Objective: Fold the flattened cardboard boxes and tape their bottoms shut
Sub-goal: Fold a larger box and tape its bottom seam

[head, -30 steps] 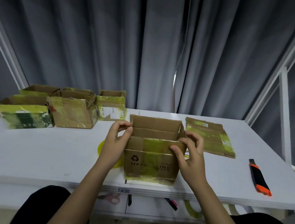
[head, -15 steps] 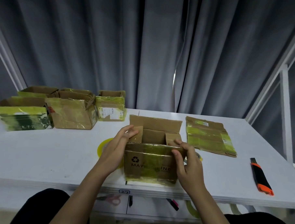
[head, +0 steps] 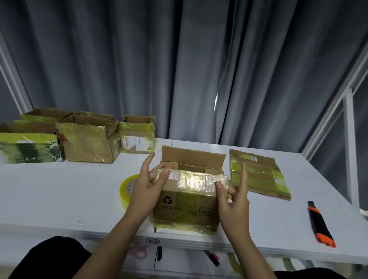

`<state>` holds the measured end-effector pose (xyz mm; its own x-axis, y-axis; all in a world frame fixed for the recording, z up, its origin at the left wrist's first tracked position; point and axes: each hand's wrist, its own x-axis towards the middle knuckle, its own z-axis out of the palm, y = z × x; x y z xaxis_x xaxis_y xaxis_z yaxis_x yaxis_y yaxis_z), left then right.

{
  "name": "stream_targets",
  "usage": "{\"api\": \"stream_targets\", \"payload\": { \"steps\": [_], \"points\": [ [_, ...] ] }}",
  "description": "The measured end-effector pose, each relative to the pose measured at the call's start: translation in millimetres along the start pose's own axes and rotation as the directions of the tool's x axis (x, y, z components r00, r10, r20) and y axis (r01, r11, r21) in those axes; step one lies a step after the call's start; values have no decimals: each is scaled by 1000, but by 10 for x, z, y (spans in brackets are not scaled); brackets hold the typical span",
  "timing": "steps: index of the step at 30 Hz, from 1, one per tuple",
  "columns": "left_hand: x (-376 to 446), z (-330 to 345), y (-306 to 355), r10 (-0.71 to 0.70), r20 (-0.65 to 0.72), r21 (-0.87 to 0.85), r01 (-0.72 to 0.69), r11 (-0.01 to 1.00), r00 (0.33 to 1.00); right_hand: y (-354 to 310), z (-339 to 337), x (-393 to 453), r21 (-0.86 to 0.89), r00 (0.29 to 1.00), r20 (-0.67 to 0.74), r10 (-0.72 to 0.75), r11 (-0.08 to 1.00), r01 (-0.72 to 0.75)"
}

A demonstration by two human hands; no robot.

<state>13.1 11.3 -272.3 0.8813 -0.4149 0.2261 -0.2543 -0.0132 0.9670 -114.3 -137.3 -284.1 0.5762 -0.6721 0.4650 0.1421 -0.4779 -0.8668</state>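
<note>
Your left hand [head: 148, 185] and right hand [head: 232, 196] pressed the box's [head: 186, 205] near flap [head: 190, 180] down with loose fingers, far flap [head: 193, 157] upright behind.

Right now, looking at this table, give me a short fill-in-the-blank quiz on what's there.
1. The knife lies on the table's ____ side.
2. Both hands, left and right, are at the box printed with a ____ symbol.
3. The tape roll sits just ____ of that box.
4. The flat box lies to its ____.

Answers: right; recycling; left; right
</note>
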Motion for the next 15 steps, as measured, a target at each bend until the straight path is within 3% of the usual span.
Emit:
{"api": "stream_targets", "payload": {
  "steps": [4,6,9,11,15],
  "points": [
    [11,62,-52,25,-99,-13,-26,1000,995,44,48,33,111,1000,-17,15,994,-13],
    [41,63,-52,12,-120,33,-8,999,993,72,-18,140,44,999,36,0,999,-2],
    [103,47,-86,-5,-40,71,8,997,999,47,-131,402,-165,968,250,-10,985,53],
    [129,19,-102,-8,5,68,8,998,1000,-15,-153,535,-187,939,345,8,980,60],
    [164,-37,-95,-16,80,58,11,998,997,70,-162,487,-262,950,290,-115,945,194]
  ]
}}
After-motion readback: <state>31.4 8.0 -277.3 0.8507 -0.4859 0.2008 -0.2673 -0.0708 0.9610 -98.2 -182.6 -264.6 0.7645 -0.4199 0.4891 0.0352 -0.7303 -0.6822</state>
